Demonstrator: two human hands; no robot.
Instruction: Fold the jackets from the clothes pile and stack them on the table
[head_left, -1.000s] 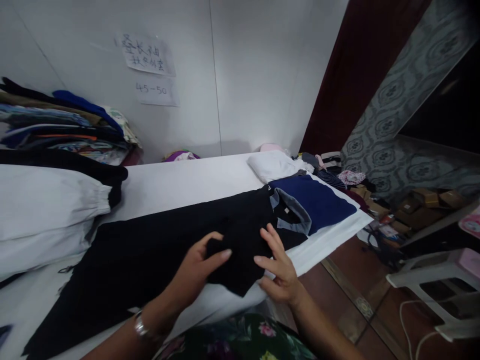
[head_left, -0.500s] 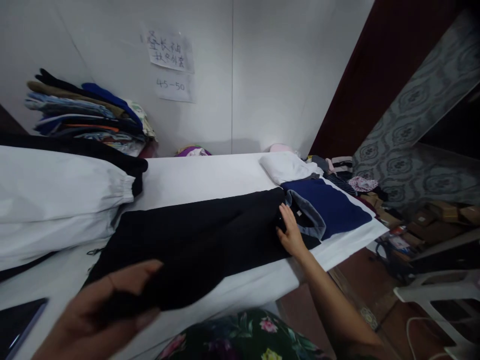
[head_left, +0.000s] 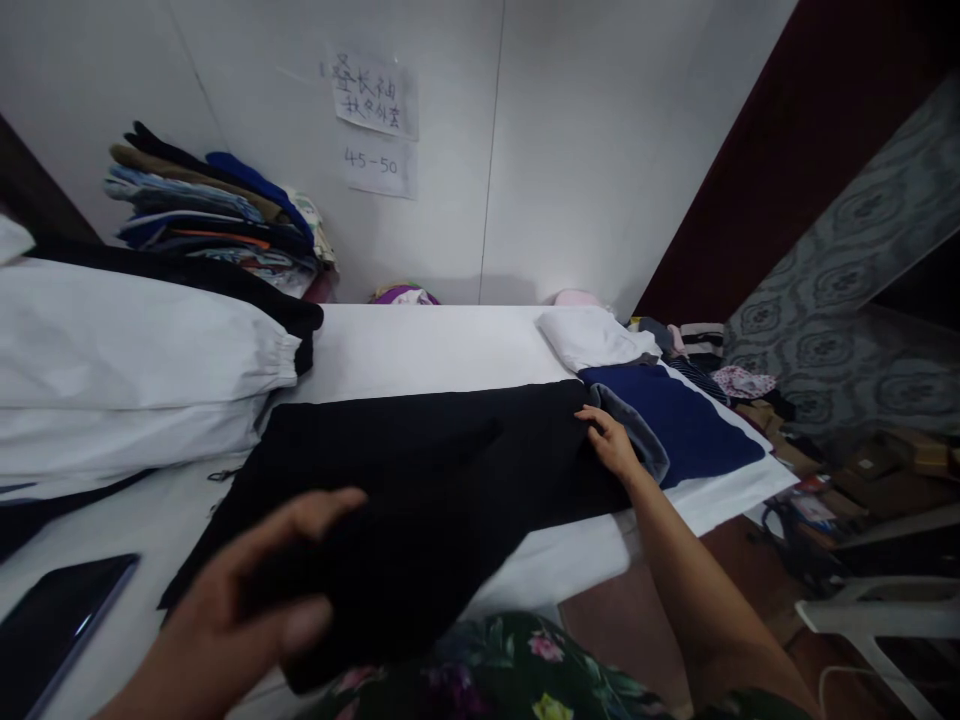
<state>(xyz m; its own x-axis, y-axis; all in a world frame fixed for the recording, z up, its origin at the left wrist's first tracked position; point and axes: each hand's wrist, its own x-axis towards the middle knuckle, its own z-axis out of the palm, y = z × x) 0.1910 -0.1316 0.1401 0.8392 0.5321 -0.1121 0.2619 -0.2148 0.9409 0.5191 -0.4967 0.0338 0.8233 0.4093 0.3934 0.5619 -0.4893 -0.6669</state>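
A black garment (head_left: 420, 440) lies lengthwise on the white table, with a loose part of its cloth lifted toward me at the near left. My left hand (head_left: 240, 600), close to the camera and blurred, has thumb and index finger apart beside this loose cloth. Its other fingers are hidden. At the garment's right end rests my right hand (head_left: 613, 448), fingers stretched over the cloth next to a grey collar (head_left: 637, 430). The collar borders a dark blue piece of clothing (head_left: 675, 420).
Left of the garment lies white clothing (head_left: 135, 350) with a gathered cuff. A stack of folded clothes (head_left: 217, 220) stands against the wall. A phone-like dark device (head_left: 64, 620) lies at the near left. Folded white cloth (head_left: 592, 338) sits at the back right; a white plastic chair (head_left: 877, 620) stands beyond.
The thumb and index finger of my left hand have spread, and the black cloth by it hangs wider and nearer me. My right hand's fingers have shifted over the collar end. The view has turned slightly left.
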